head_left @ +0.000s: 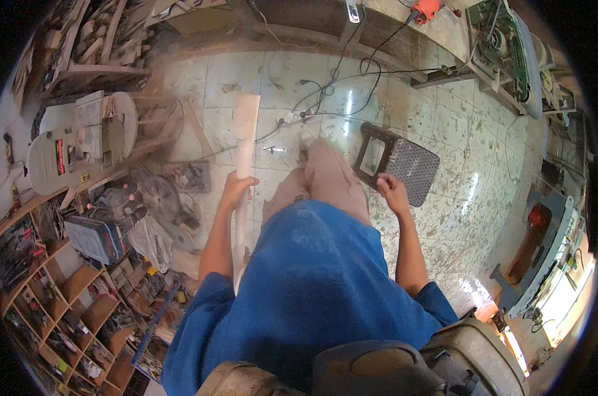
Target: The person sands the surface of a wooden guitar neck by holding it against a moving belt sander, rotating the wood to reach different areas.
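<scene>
A long, pale wooden board (pixel 246 125) stands lengthwise along my left side, its far end out ahead of me over the tiled floor. My left hand (pixel 236 189) is closed around it, thumb across its upper face; the board's near part runs back beside my forearm. Out to my right, my right hand (pixel 392 193) has its fingers curled in, and nothing shows in them. It appears over the edge of a dark stool with a textured top (pixel 412 165); whether it touches the stool I cannot tell.
Black cables and plugs (pixel 305 113) cross the tiled floor ahead. A workbench (pixel 447 30) with a red power tool (pixel 427 10) runs along the far side. At left stand a band saw (pixel 51 158), wood scraps (pixel 101 36) and a cubby shelf (pixel 81 310). Machinery (pixel 540 244) lines the right.
</scene>
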`<action>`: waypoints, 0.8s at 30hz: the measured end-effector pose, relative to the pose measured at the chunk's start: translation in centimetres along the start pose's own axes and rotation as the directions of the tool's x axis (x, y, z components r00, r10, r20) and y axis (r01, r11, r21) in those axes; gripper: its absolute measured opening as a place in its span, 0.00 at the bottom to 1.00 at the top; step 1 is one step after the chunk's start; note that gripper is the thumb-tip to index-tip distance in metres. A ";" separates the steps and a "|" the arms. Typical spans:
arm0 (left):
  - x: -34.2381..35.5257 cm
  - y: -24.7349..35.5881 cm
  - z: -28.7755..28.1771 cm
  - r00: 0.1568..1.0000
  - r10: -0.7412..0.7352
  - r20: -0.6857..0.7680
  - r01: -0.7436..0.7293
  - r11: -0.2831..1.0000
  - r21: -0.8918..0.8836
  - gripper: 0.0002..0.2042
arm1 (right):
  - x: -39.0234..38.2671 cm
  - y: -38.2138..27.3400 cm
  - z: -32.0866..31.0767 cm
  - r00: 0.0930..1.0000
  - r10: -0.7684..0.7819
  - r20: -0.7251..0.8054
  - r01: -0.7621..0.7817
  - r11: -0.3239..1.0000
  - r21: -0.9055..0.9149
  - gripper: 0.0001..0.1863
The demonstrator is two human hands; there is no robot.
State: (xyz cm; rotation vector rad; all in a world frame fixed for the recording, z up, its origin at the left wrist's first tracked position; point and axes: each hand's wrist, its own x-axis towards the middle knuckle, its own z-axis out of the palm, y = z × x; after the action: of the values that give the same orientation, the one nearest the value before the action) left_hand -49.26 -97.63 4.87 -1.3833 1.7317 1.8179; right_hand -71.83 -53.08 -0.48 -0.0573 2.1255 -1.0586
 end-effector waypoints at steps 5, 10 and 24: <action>0.9 -0.4 -1.0 0.997 0.048 -0.053 -0.048 0.999 0.011 0.14 | 1.6 1.2 -1.7 0.992 0.124 -0.015 -0.123 0.991 0.058 0.20; 2.1 -1.4 -2.5 0.997 0.054 -0.054 -0.050 0.996 0.079 0.14 | -0.8 7.3 -3.1 0.938 0.347 0.023 -0.340 0.930 -0.140 0.19; 3.5 1.3 0.2 0.979 0.201 0.037 -0.204 0.976 0.076 0.14 | -2.1 -0.7 -3.9 0.990 0.083 0.111 -0.042 0.943 -0.330 0.25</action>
State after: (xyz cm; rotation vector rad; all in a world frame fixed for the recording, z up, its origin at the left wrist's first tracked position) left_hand -52.12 -99.15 3.00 -1.1814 1.9705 1.8367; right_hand -73.03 -50.18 2.77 -0.2080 2.1535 -0.6390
